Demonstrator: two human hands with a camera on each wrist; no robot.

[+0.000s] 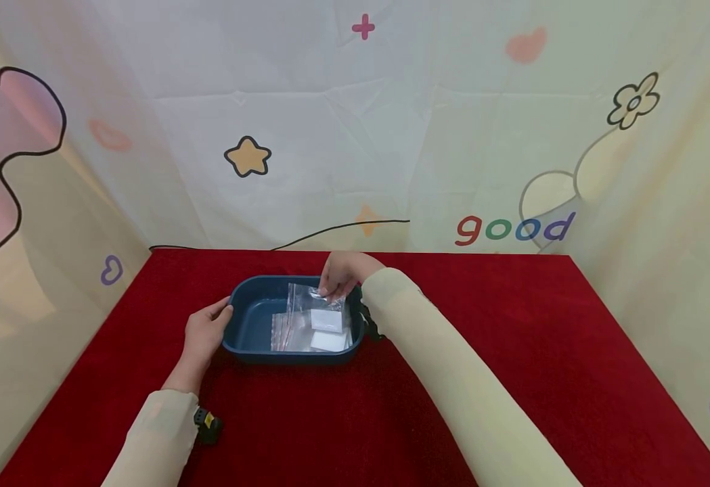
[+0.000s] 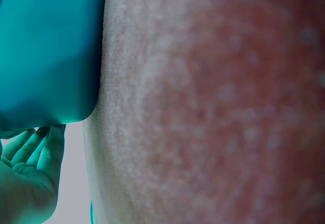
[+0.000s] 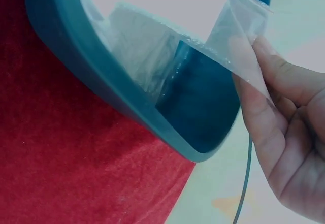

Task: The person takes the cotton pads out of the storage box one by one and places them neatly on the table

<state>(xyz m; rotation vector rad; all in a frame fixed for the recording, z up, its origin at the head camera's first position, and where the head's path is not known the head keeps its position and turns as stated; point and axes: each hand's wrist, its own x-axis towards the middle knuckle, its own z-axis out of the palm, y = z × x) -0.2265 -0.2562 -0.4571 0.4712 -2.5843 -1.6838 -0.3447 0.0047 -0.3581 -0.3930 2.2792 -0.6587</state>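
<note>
A blue rectangular plastic basin (image 1: 294, 356) with rounded corners stands on the red cloth. My left hand (image 1: 205, 330) grips its left end, thumb at the rim and fingers against the outer wall; the left wrist view shows that hand (image 2: 30, 176) at the basin wall (image 2: 48, 56). Over the basin's right half, my right hand (image 1: 341, 276) pinches the edge of a clear plastic bag (image 1: 298, 304) between thumb and fingers. Inside that bag is a white rectangular piece (image 1: 327, 320). Below it in the basin lies another clear bag (image 1: 278, 333) with a white piece (image 1: 329, 341).
Red cloth (image 1: 330, 426) covers the table around the basin. Behind it hangs a pale printed curtain (image 1: 342, 155), which also runs down both sides. A dark wrist device (image 1: 208, 426) sits at the left sleeve.
</note>
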